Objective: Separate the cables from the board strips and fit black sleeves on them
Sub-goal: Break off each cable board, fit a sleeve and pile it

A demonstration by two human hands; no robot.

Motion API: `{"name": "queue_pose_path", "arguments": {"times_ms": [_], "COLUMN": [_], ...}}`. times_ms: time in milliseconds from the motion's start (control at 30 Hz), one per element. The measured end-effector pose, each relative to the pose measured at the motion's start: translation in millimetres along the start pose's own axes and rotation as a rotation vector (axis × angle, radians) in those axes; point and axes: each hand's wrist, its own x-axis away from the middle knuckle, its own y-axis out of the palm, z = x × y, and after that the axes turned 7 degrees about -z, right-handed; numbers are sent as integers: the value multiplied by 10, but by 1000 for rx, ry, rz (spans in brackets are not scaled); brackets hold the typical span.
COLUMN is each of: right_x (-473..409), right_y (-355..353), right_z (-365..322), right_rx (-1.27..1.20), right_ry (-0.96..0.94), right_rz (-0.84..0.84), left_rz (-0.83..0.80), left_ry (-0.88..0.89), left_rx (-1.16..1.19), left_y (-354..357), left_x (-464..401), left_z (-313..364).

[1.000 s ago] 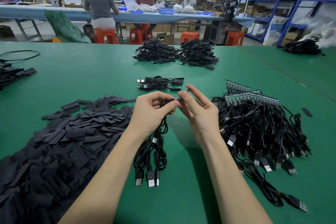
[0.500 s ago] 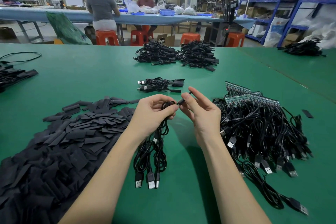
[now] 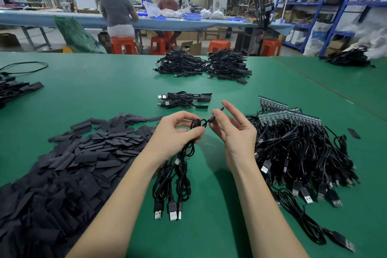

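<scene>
Left hand [image 3: 178,130] gripped a looped bundle of cables [image 3: 178,176], three USB plugs pointing toward the wearer. Right hand [image 3: 234,132] pinched one black sleeve [image 3: 215,114] (tilted up-right) above the table [image 3: 104,94].

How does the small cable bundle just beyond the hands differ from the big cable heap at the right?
The small bundle is a few cables, free of boards, with black sleeves at one end. The right heap is many tangled cables, ends still on green board strips, unsleeved. Both are black USB cables on the green table.
</scene>
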Motion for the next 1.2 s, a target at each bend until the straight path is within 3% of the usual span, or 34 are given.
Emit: {"name": "queue_pose_path", "arguments": {"times_ms": [333,467,633,800,933,1200], "right_x": [9,18,-18,-36,-39,-33], "right_y": [1,-2,-10,-38,-48,-43], "right_z": [1,-8,13,31,47,86], "right_rx": [-2,35,93,177,208,255], "right_ry": [19,11,48,125,150,178], "right_rz": [22,6,74,13,-21,-59], "left_rz": [2,102,110,-44,-122,-162], "left_ry": [-36,60,269,-2,-137,-213], "left_rx": [-220,-424,-991,-1530,-1409,-1465], "left_y": [-36,-81,-151,-187,-190,-241], "left_x": [-5,-69,-619,-1034,-1116,-1421], "left_z": [14,73,211,-39,-288,-419]}}
